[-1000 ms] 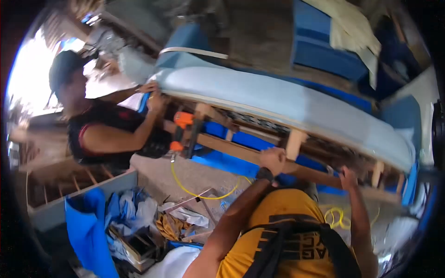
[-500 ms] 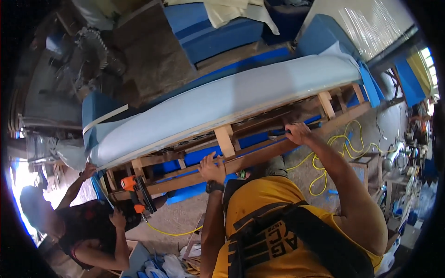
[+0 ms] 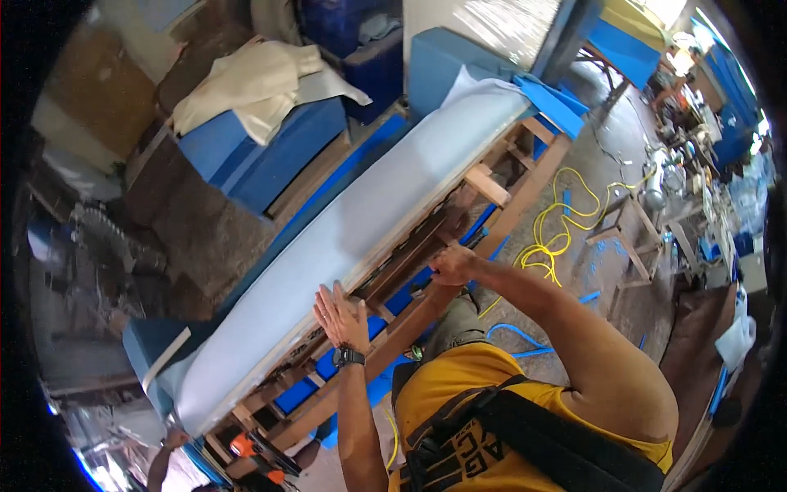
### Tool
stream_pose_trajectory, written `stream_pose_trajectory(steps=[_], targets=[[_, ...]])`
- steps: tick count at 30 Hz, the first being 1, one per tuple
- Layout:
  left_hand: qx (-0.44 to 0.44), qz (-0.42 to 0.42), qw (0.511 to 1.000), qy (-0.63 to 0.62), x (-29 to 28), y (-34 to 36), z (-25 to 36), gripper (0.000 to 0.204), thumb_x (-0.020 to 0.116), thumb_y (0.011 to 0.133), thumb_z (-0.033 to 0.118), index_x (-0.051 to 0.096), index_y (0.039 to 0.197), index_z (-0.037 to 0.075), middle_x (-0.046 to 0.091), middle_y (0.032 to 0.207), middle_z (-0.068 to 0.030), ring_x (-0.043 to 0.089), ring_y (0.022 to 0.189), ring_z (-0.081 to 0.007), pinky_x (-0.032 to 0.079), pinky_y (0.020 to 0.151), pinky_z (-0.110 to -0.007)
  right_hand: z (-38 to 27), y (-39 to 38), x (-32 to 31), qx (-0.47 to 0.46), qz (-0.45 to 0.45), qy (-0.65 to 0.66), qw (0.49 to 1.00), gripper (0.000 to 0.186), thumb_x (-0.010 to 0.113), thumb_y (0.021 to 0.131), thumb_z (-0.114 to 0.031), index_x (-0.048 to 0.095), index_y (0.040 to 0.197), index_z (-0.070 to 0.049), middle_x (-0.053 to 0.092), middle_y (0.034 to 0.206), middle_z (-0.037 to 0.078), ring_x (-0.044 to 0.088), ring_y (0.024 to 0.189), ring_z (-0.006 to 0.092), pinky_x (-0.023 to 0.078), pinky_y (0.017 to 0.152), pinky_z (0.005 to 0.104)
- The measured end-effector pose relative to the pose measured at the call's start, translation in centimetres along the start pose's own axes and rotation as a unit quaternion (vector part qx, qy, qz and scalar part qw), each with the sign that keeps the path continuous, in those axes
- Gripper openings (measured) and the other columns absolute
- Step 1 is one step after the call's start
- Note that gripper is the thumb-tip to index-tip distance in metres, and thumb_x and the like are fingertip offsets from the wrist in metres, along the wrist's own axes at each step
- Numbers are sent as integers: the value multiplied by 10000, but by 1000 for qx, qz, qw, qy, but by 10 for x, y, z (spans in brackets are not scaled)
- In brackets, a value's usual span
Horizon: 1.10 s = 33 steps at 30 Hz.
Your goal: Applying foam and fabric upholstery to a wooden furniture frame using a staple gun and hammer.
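A long sofa frame, its wooden rail [image 3: 373,358] towards me, runs diagonally ahead. Pale padding [image 3: 373,201] covers its upper side. My left hand [image 3: 340,318] lies with fingers stretched out on the padding's near edge, a watch on its wrist. My right hand [image 3: 453,264] is closed over the open wooden framework, around a dark, slim thing that mostly hides in the fist; its kind is unclear. An orange and black nail gun [image 3: 243,445] rests at the frame's left end, apart from my hands.
Another person's hand [image 3: 175,439] touches the sofa's left end. A yellow air hose [image 3: 541,246] coils on the floor at right, near a wooden stand [image 3: 630,238]. Behind the sofa stands a blue upholstered piece [image 3: 270,156] with cream cloth [image 3: 258,86] on it.
My view has turned to the right, so the sofa slants more steeply. My left hand has moved from the lower wooden rail up onto the padding's edge. My right hand stays closed.
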State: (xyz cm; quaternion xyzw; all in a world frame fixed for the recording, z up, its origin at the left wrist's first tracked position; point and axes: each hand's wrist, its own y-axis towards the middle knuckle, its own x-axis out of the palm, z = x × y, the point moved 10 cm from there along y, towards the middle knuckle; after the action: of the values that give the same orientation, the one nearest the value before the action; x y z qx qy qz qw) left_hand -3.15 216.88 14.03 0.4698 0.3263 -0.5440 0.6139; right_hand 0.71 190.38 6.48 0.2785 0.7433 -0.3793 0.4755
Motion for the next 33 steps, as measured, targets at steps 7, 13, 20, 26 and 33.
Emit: stream_pose_trajectory(steps=[7, 13, 20, 26, 33], targets=[[-5, -86, 987, 137, 35, -3, -6, 945, 615, 854, 553, 221, 1510, -1, 96, 1586, -264, 66, 1473, -428, 59, 1183, -576, 1, 3, 10, 55, -44, 4, 998, 343, 571, 808, -401, 686, 928, -100, 697, 900, 162, 680, 897, 334, 542, 809, 477], [-24, -47, 987, 155, 32, -2, -3, 975, 676, 812, 518, 225, 1517, 20, 75, 1600, -227, 61, 1487, -379, 75, 1198, -548, -4, 3, -2, 19, 18, 45, 999, 339, 595, 790, -372, 674, 906, -64, 694, 859, 154, 680, 868, 339, 549, 768, 469], [-93, -59, 981, 158, 36, -6, -3, 880, 567, 874, 594, 298, 1509, 48, 160, 1601, -187, 169, 1464, -382, 140, 1180, -547, -4, 24, 6, -19, 2, 36, 999, 246, 613, 771, -262, 663, 885, -50, 693, 840, 143, 681, 857, 332, 545, 753, 474], [-134, -25, 990, -19, 33, -59, 31, 525, 569, 944, 350, 510, 1338, 7, 426, 1462, -206, 398, 1330, -398, 316, 1102, -515, 36, -54, -91, -87, 280, 87, 952, 244, 635, 831, -272, 620, 966, -69, 650, 724, 130, 679, 748, 317, 531, 644, 471], [-334, -173, 926, 8, 76, -81, 19, 513, 486, 946, 506, 716, 921, 48, 684, 936, -228, 658, 876, -401, 507, 776, -489, 151, -136, -96, 68, 272, 55, 958, 242, 650, 894, -339, 590, 919, -105, 603, 734, 126, 624, 641, 297, 487, 525, 389]])
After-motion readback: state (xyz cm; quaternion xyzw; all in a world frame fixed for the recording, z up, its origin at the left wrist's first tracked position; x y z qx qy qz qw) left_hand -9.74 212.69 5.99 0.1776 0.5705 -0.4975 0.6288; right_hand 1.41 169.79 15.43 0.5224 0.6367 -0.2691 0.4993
